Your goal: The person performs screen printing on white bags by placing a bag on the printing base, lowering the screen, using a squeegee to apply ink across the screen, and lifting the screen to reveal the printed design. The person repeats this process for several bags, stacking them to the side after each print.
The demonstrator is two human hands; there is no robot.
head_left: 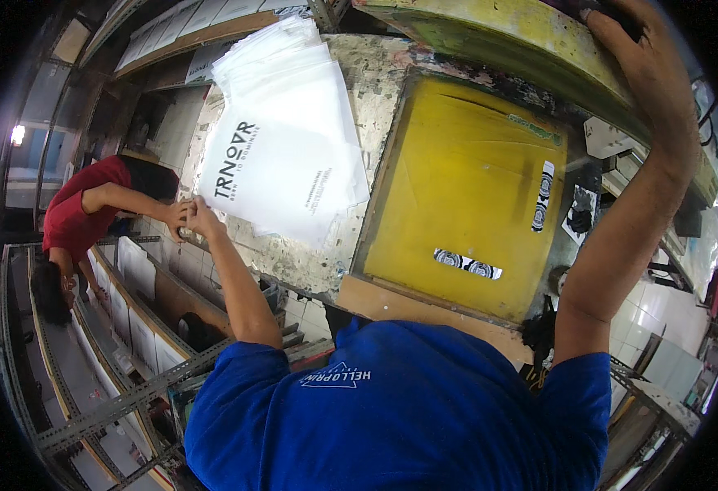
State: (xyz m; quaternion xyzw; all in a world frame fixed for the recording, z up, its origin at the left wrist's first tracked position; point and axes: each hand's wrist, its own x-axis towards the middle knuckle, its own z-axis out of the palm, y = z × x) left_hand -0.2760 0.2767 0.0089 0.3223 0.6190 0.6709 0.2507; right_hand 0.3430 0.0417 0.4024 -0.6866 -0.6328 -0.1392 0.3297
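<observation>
A fanned stack of thin white sheets or bags (281, 155), printed in black, lies on the paint-stained worktable (375, 61). Beside its near left corner is my left hand (202, 218), fingers bent closed; whatever is in them is too small to tell. A co-worker's hand (175, 219) is right up against it. My right arm reaches far up to the right, where my right hand (641, 49) grips the upper edge of a raised yellow-green frame (506, 45). A flat yellow printing screen (457, 188) lies in front of me, with two black-and-white printed strips on it.
At the left, a person in a red shirt (89, 192) bends over metal racks (130, 401) holding boards. Another shelf (191, 37) with white stacks stands at the far left. A brown board strip (408, 307) runs along the screen's near edge. Small boxes (608, 143) sit to the right.
</observation>
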